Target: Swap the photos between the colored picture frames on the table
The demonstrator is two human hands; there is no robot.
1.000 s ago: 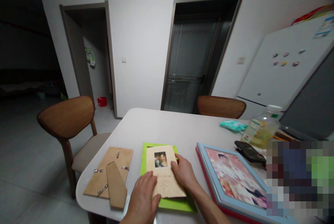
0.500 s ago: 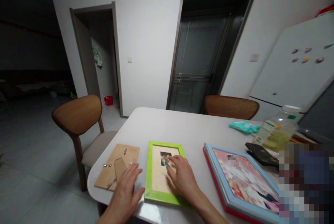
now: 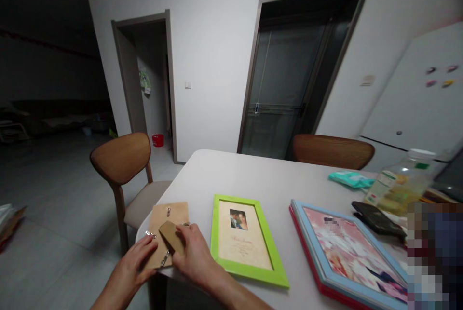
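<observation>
At the table's near left corner lies a brown picture frame backing board, with metal clips and a hinged stand flap. My left hand grips its lower left edge, fingers on top by a clip, thumb at the near edge. On the board's other side, my right hand pinches the stand flap, which is tilted up a little; the thumb is partly hidden. Just right of that hand, a green photo frame lies flat, with a small couple's photo on a cream printed sheet inside.
Stacked frames, blue over red, lie on the right of the white table. Behind them are a black object, a teal packet and a large clear jar. Wooden chairs stand around the table.
My right hand has left the green frame and moved left onto the backing board's stand flap. My left hand has shifted to the board's left edge. The view has turned slightly left.
</observation>
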